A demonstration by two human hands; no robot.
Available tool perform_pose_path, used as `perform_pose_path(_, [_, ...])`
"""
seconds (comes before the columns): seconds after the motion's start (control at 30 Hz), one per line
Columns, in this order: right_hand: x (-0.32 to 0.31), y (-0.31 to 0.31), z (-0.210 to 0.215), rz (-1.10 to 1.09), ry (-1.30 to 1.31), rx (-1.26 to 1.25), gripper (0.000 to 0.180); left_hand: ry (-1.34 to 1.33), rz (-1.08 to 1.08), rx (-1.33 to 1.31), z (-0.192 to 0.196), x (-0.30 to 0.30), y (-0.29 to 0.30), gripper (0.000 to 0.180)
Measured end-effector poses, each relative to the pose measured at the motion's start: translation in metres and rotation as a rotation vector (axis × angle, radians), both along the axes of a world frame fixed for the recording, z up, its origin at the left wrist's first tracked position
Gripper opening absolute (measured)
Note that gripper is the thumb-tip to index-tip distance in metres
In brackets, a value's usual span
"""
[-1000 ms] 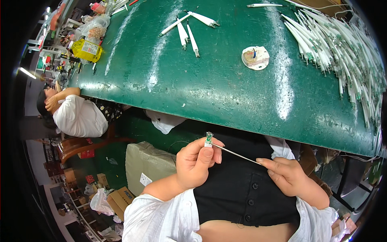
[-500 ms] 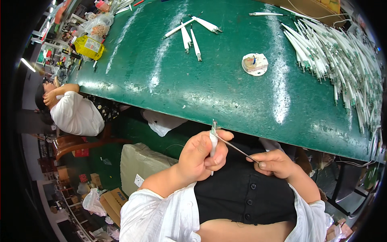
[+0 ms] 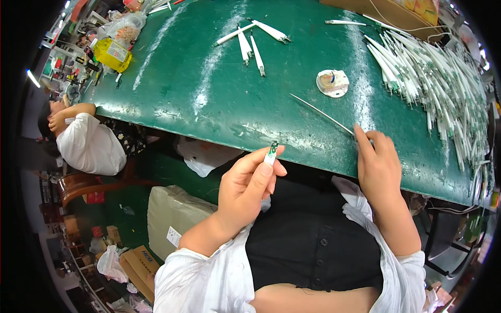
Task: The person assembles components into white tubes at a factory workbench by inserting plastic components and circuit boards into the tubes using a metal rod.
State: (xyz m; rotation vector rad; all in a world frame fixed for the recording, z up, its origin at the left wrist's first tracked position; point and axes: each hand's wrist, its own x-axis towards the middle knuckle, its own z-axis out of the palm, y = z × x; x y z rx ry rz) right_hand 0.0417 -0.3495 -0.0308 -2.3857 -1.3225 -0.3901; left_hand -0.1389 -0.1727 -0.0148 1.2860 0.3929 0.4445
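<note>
My left hand (image 3: 245, 185) pinches a slim white stick (image 3: 269, 159) with a small green circuit board bared at its upper end, just in front of the table's near edge. Most of that stick is hidden by the fingers. Over the table edge on the right, my right hand (image 3: 380, 164) has its fingertips at the near end of a thin metal rod (image 3: 322, 113), which slants far left along the tabletop. Beyond the rod is a round white piece (image 3: 332, 83) with a tan block and a bit of blue on it.
Several white sticks (image 3: 244, 47) lie loosely on the green table (image 3: 172, 99). A big heap of similar sticks (image 3: 417, 78) covers its right side, near a cardboard box (image 3: 389, 11). At far left are a yellow bottle (image 3: 112, 55) and a seated person (image 3: 91, 141).
My right hand has moved forward and right onto the table, taking the metal rod away from the stick. My left hand has shifted slightly left and away from me, still holding the stick.
</note>
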Motion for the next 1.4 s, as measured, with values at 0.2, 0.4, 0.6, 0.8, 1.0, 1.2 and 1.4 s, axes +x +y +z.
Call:
perform_pose_path(0.2, [-0.017, 0.027, 0.028, 0.312, -0.013, 0.329, 0.029, -0.020, -0.066, 0.169, 0.001, -0.014, -0.002, 0.026])
perform_pose_path(0.4, [-0.070, 0.041, 0.038, 0.417, 0.508, 0.442, 0.019, -0.031, -0.101, 0.272, -0.005, -0.024, -0.010, 0.026])
perform_pose_path(0.6, [-0.086, 0.029, 0.028, 0.376, 0.731, 0.518, 0.013, -0.030, -0.052, 0.310, -0.009, -0.036, -0.025, 0.032])
perform_pose_path(0.8, [-0.092, 0.005, 0.022, 0.339, 0.831, 0.616, 0.013, 0.011, -0.177, 0.455, -0.008, -0.033, -0.035, 0.037])
perform_pose_path(1.0, [-0.093, -0.007, 0.022, 0.309, 0.715, 0.713, 0.015, -0.113, -0.237, 0.369, -0.017, -0.025, -0.048, 0.036])
perform_pose_path(1.2, [-0.092, -0.018, 0.018, 0.296, 0.657, 0.731, 0.015, -0.138, -0.254, 0.215, -0.022, -0.022, -0.057, 0.035])
perform_pose_path(1.4, [-0.090, -0.020, 0.015, 0.365, 0.835, 0.743, 0.014, -0.123, -0.274, 0.270, -0.021, -0.024, -0.058, 0.035])
